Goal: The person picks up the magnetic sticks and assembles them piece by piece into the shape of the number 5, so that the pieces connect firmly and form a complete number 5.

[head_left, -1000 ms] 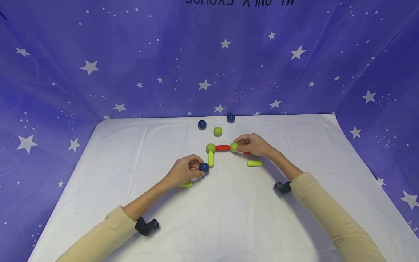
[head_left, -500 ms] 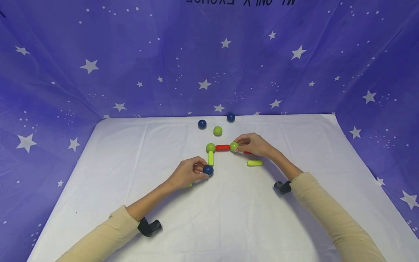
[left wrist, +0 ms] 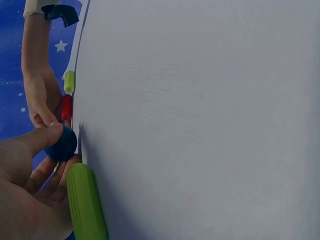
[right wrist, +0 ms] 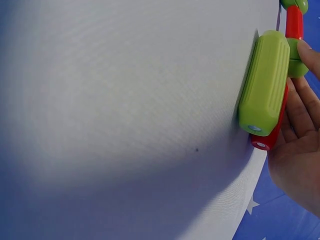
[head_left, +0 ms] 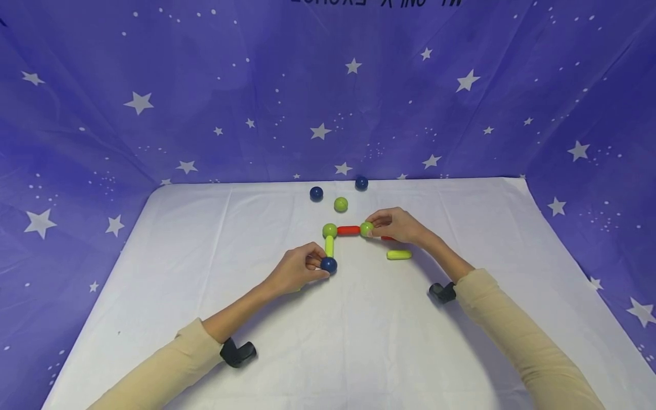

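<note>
White cloth-covered table (head_left: 389, 341) underneath. My left hand (head_left: 296, 269) and right hand (head_left: 398, 226): both thumb-to-finger pinches, loaded. Red plastic-looking rod (head_left: 349, 230) lies crosswise; lime-yellow plastic-looking rod (head_left: 329, 246) runs toward me. Left holds glossy dark-blue ball (head_left: 329, 265) at yellow's near end, probably touching. Right holds glossy green ball (head_left: 366, 229) at red's right end.

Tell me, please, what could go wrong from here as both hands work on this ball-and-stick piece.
The left grip pinches a blue ball at the near end of the middle green stick; a sideways push might swing that stick out of line.
The right grip holds a green ball, with a loose green stick close by; pulling back could knock that stick away.
The rear blue ball rests near the far edge of the table, so a bump might roll it off.
</note>
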Demonstrator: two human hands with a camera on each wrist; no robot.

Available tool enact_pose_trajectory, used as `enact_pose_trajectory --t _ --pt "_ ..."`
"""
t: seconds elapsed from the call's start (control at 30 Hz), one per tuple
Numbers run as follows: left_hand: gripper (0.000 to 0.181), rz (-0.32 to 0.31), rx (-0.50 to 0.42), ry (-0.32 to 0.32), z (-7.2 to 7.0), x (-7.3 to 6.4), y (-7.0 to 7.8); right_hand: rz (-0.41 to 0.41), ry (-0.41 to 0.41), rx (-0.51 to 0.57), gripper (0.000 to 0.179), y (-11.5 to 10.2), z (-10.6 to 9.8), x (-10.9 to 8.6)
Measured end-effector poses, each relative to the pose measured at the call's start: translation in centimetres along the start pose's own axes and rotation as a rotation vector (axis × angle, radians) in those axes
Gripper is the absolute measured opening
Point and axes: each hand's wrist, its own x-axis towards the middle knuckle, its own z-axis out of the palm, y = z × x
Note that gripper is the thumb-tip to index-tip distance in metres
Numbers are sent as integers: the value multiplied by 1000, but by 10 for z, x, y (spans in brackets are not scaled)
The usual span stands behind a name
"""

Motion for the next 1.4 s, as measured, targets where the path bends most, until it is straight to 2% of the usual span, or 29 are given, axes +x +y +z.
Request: enact_pose_trajectory --t 0.17,0.53,0.87,1.07,1.2,1.4 --pt "30 12 20 7 2 0 0 -1 -2 7 40 0 0 0" --pt "28 -14 6 -6 3 -1 1 12 1 -5 39 -2 -1 -1" --pt "27 -10 2 -3 2 -2 0 40 -12 -6 37 -2 0 -1" --pt "27 -9 -3 1 2 -2 -1 26 -23 36 49 -2 0 -5" --pt "27 -13 -1 5 2 -3 0 -9 29 18 55 0 -1 -12" --pt "26 -11 -11 -4 1 -3 1 -28 167 -4 45 2 -5 -37"
